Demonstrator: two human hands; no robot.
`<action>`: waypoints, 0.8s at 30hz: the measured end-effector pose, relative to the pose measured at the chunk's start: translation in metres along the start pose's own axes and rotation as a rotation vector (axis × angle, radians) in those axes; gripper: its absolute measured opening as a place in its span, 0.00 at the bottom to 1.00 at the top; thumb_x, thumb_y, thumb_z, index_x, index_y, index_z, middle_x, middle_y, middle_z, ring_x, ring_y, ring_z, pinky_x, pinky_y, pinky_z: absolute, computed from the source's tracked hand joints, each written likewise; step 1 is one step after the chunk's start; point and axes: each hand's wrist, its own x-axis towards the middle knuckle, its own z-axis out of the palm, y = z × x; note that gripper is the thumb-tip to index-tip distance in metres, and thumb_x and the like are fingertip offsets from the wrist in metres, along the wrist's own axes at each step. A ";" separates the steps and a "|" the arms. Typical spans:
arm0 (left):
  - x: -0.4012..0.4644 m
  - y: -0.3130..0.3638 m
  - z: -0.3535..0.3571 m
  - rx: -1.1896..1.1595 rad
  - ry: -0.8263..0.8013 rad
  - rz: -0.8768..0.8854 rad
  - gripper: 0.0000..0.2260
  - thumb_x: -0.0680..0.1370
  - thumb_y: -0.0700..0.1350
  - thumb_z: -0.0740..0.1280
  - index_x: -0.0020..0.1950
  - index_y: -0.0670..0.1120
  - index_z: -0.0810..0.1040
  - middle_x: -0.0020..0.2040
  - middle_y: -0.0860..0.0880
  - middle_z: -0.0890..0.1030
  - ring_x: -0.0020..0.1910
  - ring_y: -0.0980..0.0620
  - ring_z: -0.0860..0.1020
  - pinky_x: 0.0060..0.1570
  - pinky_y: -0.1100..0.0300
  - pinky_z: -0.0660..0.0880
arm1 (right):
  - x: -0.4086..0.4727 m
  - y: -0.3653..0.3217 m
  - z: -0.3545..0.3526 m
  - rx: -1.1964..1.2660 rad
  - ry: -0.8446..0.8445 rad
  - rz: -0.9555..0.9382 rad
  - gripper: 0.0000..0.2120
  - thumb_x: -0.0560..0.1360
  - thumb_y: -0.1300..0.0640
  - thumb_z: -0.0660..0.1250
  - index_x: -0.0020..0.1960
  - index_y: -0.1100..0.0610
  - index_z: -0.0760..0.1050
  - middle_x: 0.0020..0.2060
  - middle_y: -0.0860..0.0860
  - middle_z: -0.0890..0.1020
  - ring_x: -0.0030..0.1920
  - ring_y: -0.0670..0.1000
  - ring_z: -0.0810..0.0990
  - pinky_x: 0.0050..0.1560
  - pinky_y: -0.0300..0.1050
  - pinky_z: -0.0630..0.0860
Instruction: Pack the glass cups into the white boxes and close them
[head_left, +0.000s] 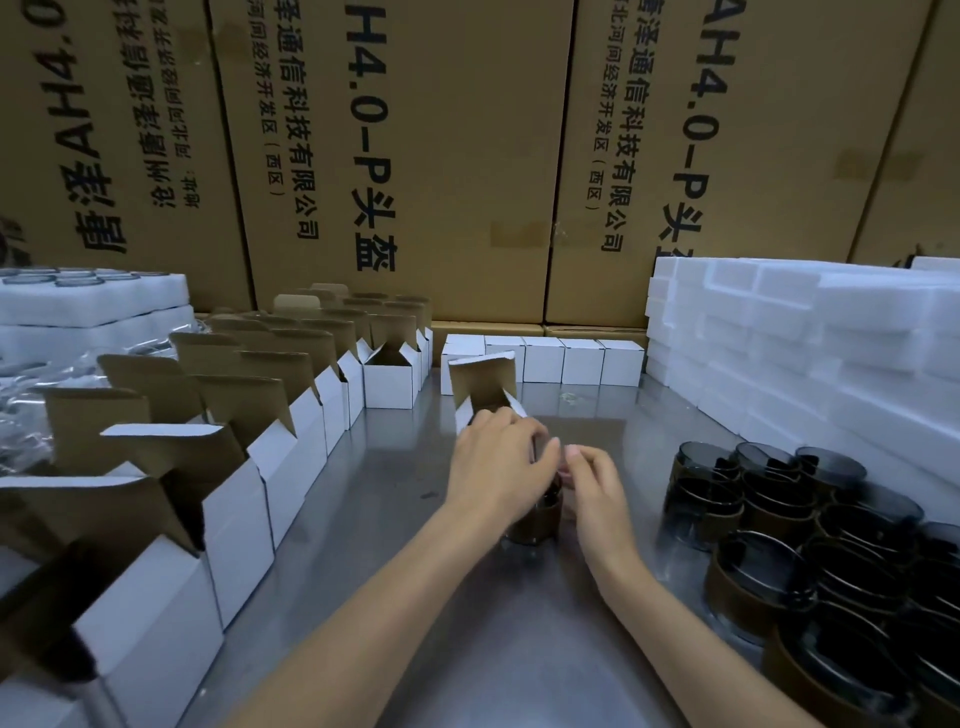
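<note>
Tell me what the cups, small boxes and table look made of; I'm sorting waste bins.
Cups: likely smoked glass, see-through with shiny rims. Small boxes: cardboard, matte white outside, brown inside the flaps. Table: probably steel, grey with dull reflections.

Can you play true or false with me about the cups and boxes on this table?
1. The dark glass cups sit in a bunch on the right. True.
2. The boxes along the left are all shut. False: their lids stand open.
3. The left hand is on a cup in the middle. True.
4. The closed white boxes are in a row at the back. True.
5. The white foam is stacked on the floor. False: it sits on the table at the right.
</note>
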 end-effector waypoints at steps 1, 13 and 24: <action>-0.004 0.005 -0.001 0.001 -0.014 0.009 0.14 0.80 0.53 0.58 0.56 0.51 0.80 0.53 0.50 0.79 0.56 0.48 0.72 0.56 0.56 0.67 | 0.000 0.000 -0.001 -0.005 0.020 -0.020 0.04 0.80 0.56 0.61 0.53 0.52 0.74 0.51 0.49 0.79 0.56 0.50 0.77 0.55 0.43 0.72; -0.025 0.022 -0.011 -0.232 0.018 0.011 0.06 0.76 0.38 0.57 0.47 0.49 0.62 0.41 0.48 0.76 0.40 0.44 0.72 0.35 0.53 0.64 | -0.010 -0.007 -0.003 -0.083 -0.090 -0.078 0.14 0.80 0.47 0.60 0.64 0.45 0.69 0.53 0.39 0.77 0.56 0.40 0.75 0.51 0.33 0.68; -0.019 -0.014 0.000 -0.859 0.041 -0.415 0.29 0.75 0.52 0.71 0.73 0.51 0.65 0.70 0.54 0.69 0.71 0.54 0.66 0.63 0.60 0.65 | -0.009 -0.007 -0.001 -0.114 -0.133 -0.035 0.17 0.78 0.46 0.64 0.64 0.50 0.73 0.58 0.45 0.79 0.59 0.42 0.75 0.52 0.34 0.70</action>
